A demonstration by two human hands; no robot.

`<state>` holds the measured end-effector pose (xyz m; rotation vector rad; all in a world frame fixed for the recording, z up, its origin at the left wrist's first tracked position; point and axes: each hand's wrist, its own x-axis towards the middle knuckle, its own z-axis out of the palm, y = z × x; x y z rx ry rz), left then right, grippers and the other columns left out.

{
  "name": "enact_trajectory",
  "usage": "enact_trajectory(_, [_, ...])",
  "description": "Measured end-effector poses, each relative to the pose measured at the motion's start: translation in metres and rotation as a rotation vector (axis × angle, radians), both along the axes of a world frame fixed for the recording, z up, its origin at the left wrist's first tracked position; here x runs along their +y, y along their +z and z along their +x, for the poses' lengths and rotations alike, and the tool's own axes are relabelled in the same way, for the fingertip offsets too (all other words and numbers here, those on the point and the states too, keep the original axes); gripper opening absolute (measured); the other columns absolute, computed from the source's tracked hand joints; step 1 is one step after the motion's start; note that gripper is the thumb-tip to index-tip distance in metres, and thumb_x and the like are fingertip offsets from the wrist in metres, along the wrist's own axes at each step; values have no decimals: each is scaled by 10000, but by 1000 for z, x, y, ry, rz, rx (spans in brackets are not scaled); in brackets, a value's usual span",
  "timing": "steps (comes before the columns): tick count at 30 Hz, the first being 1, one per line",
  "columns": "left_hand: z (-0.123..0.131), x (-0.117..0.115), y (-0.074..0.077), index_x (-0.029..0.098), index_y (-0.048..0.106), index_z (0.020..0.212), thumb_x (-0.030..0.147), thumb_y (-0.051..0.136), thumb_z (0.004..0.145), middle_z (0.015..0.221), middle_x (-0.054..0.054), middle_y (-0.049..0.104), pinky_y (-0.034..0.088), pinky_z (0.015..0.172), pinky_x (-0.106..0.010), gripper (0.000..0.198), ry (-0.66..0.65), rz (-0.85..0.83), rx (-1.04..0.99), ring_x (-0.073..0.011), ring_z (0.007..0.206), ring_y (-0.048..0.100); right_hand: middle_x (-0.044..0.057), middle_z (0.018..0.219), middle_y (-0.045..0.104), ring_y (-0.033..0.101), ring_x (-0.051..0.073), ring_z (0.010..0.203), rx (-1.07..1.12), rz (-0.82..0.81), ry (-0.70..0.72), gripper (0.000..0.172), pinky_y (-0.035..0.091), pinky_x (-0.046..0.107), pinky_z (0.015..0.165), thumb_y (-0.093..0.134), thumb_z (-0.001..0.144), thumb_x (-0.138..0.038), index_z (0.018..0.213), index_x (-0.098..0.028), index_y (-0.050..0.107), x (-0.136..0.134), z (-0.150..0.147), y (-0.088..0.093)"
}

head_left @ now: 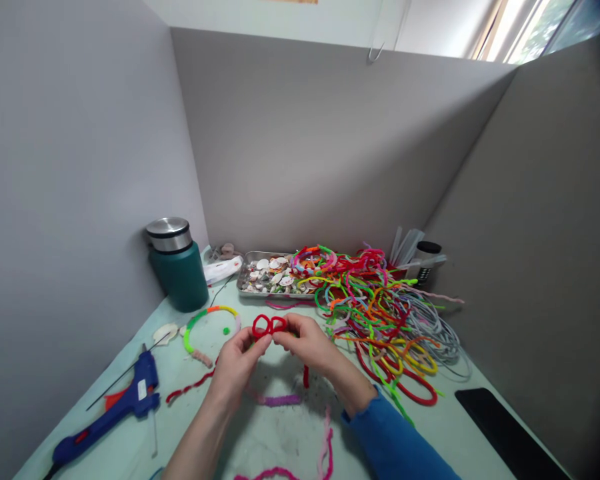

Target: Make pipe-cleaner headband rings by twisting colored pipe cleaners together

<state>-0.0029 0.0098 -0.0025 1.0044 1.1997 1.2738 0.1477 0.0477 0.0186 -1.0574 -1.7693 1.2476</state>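
Observation:
Between my two hands is a red pipe cleaner [261, 326] bent into two side-by-side loops, like a bow. My left hand [237, 360] pinches its lower left part with thumb and fingertips. From the other side, my right hand [307, 340] pinches the right loop and the middle. Below the hands lie a purple pipe cleaner piece [281, 401] and a short red piece [306, 377]. Left of my left hand, a twisted red pipe cleaner [187, 388] rests on the table near a multicoloured pipe cleaner ring [189, 333].
A blue glue gun [123, 407] lies at left, with a green bottle [179, 270] behind it. A metal tray [280, 295] of small discs stands at the back. Tangled pipe cleaners [375, 293] spread on the right. A black flat object [505, 430] lies at the right edge.

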Motion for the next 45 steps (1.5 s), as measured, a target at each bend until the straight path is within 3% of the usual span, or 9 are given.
enact_trajectory(8, [1, -1, 2, 166, 580, 791, 418, 682, 677, 554, 86, 448, 163, 403, -176, 295, 49, -3, -49, -27, 408, 264, -32, 656, 534, 462, 102, 615, 22, 70, -123, 83, 352, 210, 563, 546, 750, -228, 738, -152, 576, -4, -11, -9])
enact_trajectory(12, [0, -1, 3, 160, 605, 824, 441, 692, 655, 559, 75, 479, 183, 396, -183, 339, 28, -13, 5, -37, 405, 291, -31, 679, 544, 463, 103, 628, -21, 49, -70, 95, 351, 207, 570, 565, 752, -251, 755, -157, 578, -1, -6, -9])
enact_trajectory(16, [-1, -1, 4, 161, 599, 811, 462, 680, 664, 475, 98, 395, 191, 396, -179, 344, 35, -14, 41, -45, 398, 286, -28, 733, 562, 476, 108, 669, -21, 65, 8, 124, 355, 204, 592, 567, 764, -270, 821, -162, 591, -1, -2, -5])
enact_trajectory(22, [-1, -2, 4, 162, 578, 813, 443, 677, 677, 461, 107, 355, 160, 390, -170, 327, 8, 2, 4, -43, 400, 258, -46, 613, 484, 419, 93, 572, -6, 61, -51, 129, 303, 200, 516, 575, 756, -278, 707, -167, 529, -3, -7, -6])
enact_trajectory(29, [-1, -1, 4, 159, 598, 833, 412, 691, 670, 550, 69, 480, 254, 417, -172, 316, 1, 2, 7, -59, 452, 368, -49, 605, 452, 393, 89, 558, -23, 45, -33, 129, 285, 199, 503, 582, 740, -265, 688, -168, 514, 0, -5, -9])
enact_trajectory(32, [-3, 0, 7, 157, 624, 885, 366, 675, 707, 790, -10, 624, 391, 580, -188, 279, 40, 85, 20, -106, 671, 521, -49, 619, 443, 389, 91, 581, -49, 76, -28, 128, 287, 197, 515, 575, 745, -264, 690, -169, 510, -1, -3, -8])
enact_trajectory(35, [-5, 0, 9, 167, 634, 930, 337, 657, 735, 901, -30, 653, 415, 742, -220, 260, 56, 111, -39, -140, 824, 556, -51, 625, 443, 389, 91, 585, -46, 69, -9, 114, 291, 199, 521, 571, 747, -257, 706, -170, 511, -2, -4, -7])
enact_trajectory(41, [-6, 0, 9, 163, 621, 800, 307, 684, 713, 725, 15, 629, 412, 645, -189, 180, 35, 65, -207, -96, 655, 538, -49, 643, 475, 421, 91, 598, 88, -41, 73, 109, 327, 203, 559, 586, 738, -254, 716, -161, 533, -3, -4, -5])
enact_trajectory(45, [-6, -2, 11, 166, 628, 917, 333, 690, 702, 847, -26, 645, 442, 650, -219, 280, 19, 53, -193, -127, 717, 565, -37, 654, 518, 455, 98, 614, 123, -68, 74, 110, 352, 210, 582, 602, 733, -252, 741, -149, 565, -1, -3, -2])
